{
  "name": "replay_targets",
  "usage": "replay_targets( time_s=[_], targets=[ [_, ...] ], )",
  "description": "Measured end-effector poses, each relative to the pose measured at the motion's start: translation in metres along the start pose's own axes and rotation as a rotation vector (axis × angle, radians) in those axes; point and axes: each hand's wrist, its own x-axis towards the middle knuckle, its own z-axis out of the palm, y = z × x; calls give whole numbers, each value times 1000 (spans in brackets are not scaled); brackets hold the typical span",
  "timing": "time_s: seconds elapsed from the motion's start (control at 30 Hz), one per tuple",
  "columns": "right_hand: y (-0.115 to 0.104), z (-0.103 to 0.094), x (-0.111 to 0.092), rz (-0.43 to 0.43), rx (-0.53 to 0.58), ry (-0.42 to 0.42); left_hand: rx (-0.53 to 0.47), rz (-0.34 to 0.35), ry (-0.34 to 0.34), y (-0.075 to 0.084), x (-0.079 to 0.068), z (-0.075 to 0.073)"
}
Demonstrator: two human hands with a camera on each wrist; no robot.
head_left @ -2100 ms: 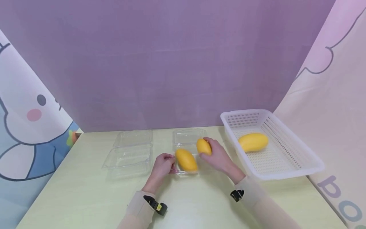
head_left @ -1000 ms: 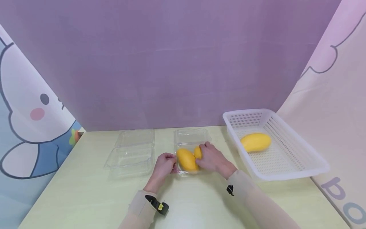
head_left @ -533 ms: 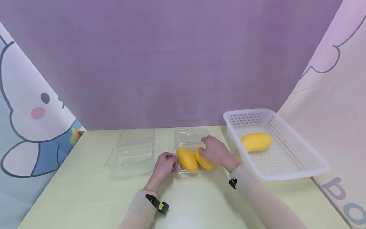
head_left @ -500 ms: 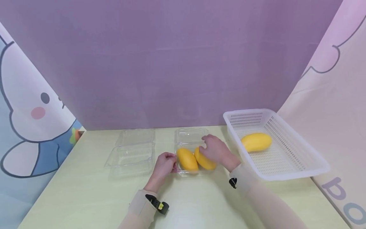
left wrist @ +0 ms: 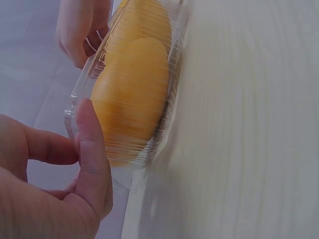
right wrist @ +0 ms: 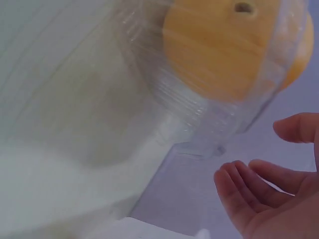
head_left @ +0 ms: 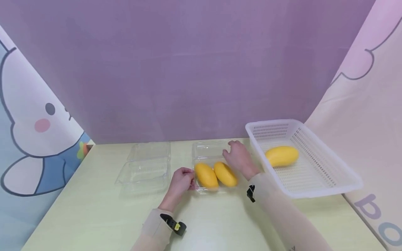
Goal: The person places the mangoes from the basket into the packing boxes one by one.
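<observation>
Right hand (head_left: 240, 158) is now off the right-hand mango (head_left: 225, 174) and farther back, beside the raised lid of the clear clamshell (head_left: 208, 150); fingers loosely bent, released, grasping nothing. That mango now rests uncovered next to the left-hand mango (head_left: 206, 175), both in the clamshell's base. Left hand (head_left: 180, 181) pinches the base's left edge, unchanged. Judged status: two mangoes placed, clamshell not yet closed; third mango (head_left: 281, 156) remains in the white basket (head_left: 320, 194).

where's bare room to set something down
Free: the pale table between the beige left sleeve and beige right sleeve, and left of both. Crowded: the clear plastic clamshell with two oval yellow fruits, between left hand and right hand.
</observation>
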Motion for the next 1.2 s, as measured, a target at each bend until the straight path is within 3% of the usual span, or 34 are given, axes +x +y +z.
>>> replay_targets(
  time_s=[0.47,0.7,1.2],
  targets=[
    [23,8,5,230,92,-149,17,1,-6,0,-1,0],
    [32,14,10,246,177,-116,14,-5,0,0,1,0],
    [29,7,8,313,388,-48,8,-7,-1,0,1,-1]
  ],
)
